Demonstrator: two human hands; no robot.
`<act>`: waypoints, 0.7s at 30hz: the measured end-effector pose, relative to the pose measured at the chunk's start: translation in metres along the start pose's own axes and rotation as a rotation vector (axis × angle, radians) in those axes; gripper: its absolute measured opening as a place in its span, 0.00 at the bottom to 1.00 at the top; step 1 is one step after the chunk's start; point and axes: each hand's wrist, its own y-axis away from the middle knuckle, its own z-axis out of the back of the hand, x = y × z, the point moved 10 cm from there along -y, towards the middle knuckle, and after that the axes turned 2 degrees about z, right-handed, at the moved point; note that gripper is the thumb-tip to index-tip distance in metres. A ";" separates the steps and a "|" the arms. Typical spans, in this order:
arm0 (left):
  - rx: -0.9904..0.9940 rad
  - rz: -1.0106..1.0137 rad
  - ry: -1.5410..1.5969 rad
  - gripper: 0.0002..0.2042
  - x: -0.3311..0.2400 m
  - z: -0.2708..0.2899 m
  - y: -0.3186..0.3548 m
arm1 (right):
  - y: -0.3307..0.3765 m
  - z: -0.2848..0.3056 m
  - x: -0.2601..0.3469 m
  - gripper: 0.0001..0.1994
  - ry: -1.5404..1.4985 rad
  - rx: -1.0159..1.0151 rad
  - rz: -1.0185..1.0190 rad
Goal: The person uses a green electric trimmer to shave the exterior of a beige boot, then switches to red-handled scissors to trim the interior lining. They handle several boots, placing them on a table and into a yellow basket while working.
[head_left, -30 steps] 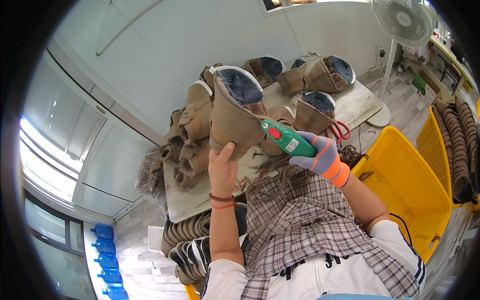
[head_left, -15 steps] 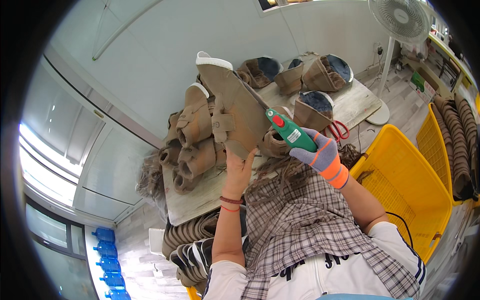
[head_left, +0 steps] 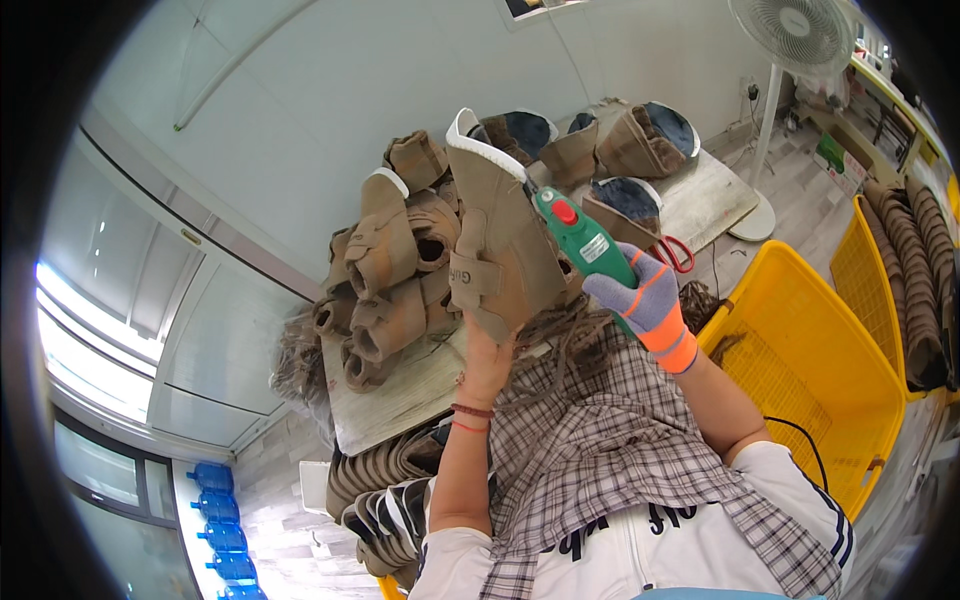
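Note:
My bare left hand (head_left: 488, 362) grips the lower end of a tan fabric piece (head_left: 505, 235), a brace-like sleeve with white edging on top and a strap across its front. It is held upright above the table. In my right hand (head_left: 648, 300), which wears a grey and orange glove, is a green hand-held power tool (head_left: 583, 240) with a red button. The tool's tip is close to the piece's right edge; whether it touches cannot be made out. Similar rolled tan pieces (head_left: 385, 240) are piled left of my left hand.
Red-handled scissors (head_left: 676, 255) lie on the worktable (head_left: 385, 405) beside more tan pieces with dark blue lining (head_left: 665, 140). Fabric scraps (head_left: 575, 335) sit at its near edge. Right of me stands a yellow crate (head_left: 800, 370); a floor fan (head_left: 795, 35) is behind. Stacked pieces (head_left: 380, 470) are below left.
The tan piece in my left hand has shifted right and a little down, and turned slightly. The tool has moved slightly with it, staying near its right edge.

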 end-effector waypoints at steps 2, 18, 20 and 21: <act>-0.056 0.054 0.023 0.16 0.012 0.002 -0.008 | -0.003 0.013 -0.007 0.23 0.009 -0.024 -0.044; -0.039 -0.325 -0.228 0.09 0.001 -0.090 -0.034 | 0.038 0.100 -0.077 0.19 0.033 -0.278 -0.274; 0.222 -0.112 -0.528 0.12 0.019 -0.115 -0.046 | 0.039 0.098 -0.079 0.19 0.052 -0.271 -0.299; 0.352 -0.004 -0.674 0.13 0.032 -0.121 -0.049 | 0.039 0.096 -0.080 0.20 0.075 -0.261 -0.302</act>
